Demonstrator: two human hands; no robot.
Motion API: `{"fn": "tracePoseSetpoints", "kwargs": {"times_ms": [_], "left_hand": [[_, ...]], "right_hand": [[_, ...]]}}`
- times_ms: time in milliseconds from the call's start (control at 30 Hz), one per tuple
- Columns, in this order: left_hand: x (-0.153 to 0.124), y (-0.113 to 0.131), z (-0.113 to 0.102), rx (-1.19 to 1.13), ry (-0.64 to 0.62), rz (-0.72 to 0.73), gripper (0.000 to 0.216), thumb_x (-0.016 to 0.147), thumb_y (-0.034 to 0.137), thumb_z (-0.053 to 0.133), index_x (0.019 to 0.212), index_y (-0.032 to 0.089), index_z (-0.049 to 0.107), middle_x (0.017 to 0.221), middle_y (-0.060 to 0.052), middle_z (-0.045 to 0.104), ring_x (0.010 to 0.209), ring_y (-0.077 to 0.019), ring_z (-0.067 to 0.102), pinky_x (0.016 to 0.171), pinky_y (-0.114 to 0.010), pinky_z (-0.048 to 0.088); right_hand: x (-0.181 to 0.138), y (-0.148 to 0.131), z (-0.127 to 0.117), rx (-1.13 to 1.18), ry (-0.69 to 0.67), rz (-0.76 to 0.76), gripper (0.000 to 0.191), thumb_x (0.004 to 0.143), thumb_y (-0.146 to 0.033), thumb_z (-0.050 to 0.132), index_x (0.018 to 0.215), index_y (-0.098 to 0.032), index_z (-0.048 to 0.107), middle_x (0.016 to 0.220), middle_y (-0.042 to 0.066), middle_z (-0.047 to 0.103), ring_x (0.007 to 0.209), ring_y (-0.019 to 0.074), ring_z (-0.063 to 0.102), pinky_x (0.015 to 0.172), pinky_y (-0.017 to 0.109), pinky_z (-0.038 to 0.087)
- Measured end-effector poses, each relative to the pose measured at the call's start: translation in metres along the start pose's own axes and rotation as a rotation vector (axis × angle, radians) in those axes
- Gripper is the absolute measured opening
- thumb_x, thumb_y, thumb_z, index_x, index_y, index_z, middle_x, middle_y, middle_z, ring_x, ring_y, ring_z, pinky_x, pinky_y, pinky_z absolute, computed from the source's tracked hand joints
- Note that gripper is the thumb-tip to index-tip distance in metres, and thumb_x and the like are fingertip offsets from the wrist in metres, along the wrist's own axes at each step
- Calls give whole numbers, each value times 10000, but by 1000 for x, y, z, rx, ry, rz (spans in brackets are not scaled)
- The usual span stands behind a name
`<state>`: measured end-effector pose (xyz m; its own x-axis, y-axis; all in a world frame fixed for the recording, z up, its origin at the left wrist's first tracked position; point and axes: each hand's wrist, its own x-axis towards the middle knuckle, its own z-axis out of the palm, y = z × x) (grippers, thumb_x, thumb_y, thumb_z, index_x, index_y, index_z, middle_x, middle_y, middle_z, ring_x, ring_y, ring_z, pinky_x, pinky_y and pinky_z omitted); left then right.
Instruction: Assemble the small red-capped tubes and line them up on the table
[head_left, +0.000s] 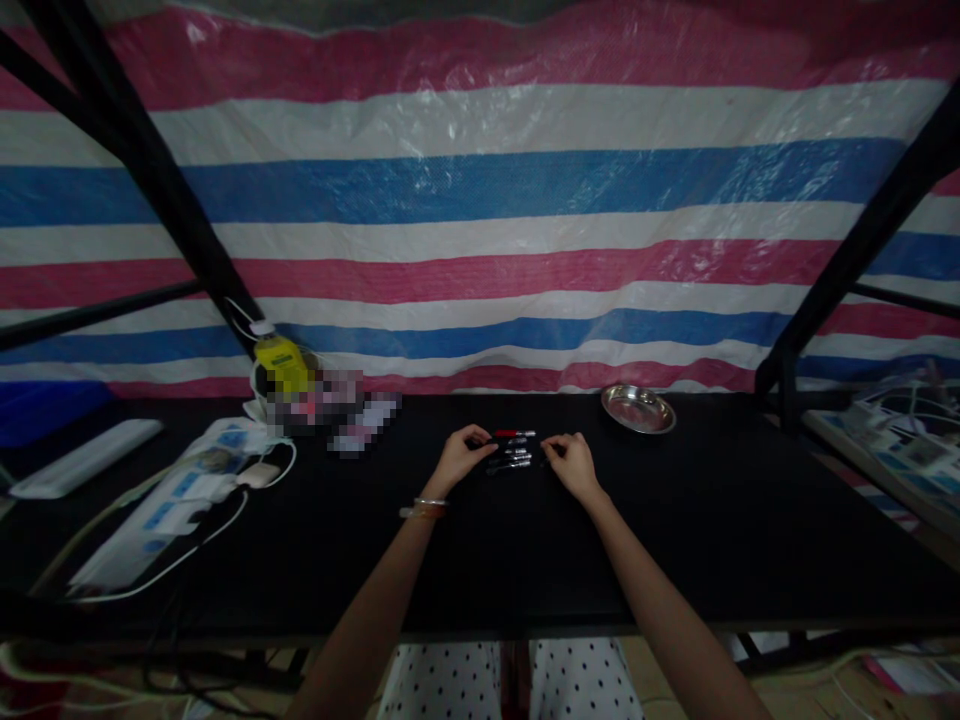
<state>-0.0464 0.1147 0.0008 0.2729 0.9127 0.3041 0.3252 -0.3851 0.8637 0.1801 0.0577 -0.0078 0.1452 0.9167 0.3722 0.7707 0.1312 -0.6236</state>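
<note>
A row of several small pens or slim tools (512, 453), one with a red barrel (514, 433), lies on the black table (480, 540) between my hands. My left hand (465, 452) rests at the left end of them with fingers curled in a pinch; what it grips is too small to name. At the right end, my right hand (568, 458) has its fingers pinched together at the tools' tips. A bracelet sits on my left wrist.
A shiny metal dish (638, 408) stands at the back right. At the left lie a white power strip (161, 510) with cables, a yellow object (281, 365) and a white bar (86, 457). Black frame posts rise on both sides before a striped tarp.
</note>
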Motion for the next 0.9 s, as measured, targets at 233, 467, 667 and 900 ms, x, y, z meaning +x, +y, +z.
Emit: {"fn": "tracePoseSetpoints", "kwargs": {"times_ms": [233, 467, 667, 900], "left_hand": [[-1, -2, 1, 136, 19, 72, 158, 663, 288, 703, 768, 178, 661, 779, -26, 645, 753, -160, 571, 716, -294, 442], [-2, 1, 1, 246, 32, 110, 119, 704, 278, 671, 782, 188, 674, 777, -31, 628, 773, -165, 557, 720, -301, 436], [-3, 2, 1, 287, 15, 100, 95, 727, 249, 639, 789, 186, 673, 794, -35, 630, 788, -167, 545, 735, -307, 426], [-3, 1, 1, 294, 22, 96, 76, 721, 232, 633, 776, 196, 671, 784, -26, 620, 782, -167, 543, 751, -322, 428]], "right_hand": [[-4, -12, -9, -120, -19, 11, 152, 777, -240, 567, 811, -236, 715, 762, 41, 628, 791, 198, 486, 714, 287, 346], [-4, -16, -8, -135, -3, 30, 155, 789, -252, 561, 845, -234, 704, 790, 45, 603, 823, 203, 484, 730, 293, 342], [9, -18, -5, -191, -18, 25, 267, 839, -298, 527, 1062, -221, 651, 1007, 80, 600, 956, 227, 475, 800, 317, 345], [26, -21, 6, -231, -119, -54, 251, 852, -277, 525, 1059, -247, 665, 1091, 98, 582, 1009, 248, 451, 819, 343, 326]]}}
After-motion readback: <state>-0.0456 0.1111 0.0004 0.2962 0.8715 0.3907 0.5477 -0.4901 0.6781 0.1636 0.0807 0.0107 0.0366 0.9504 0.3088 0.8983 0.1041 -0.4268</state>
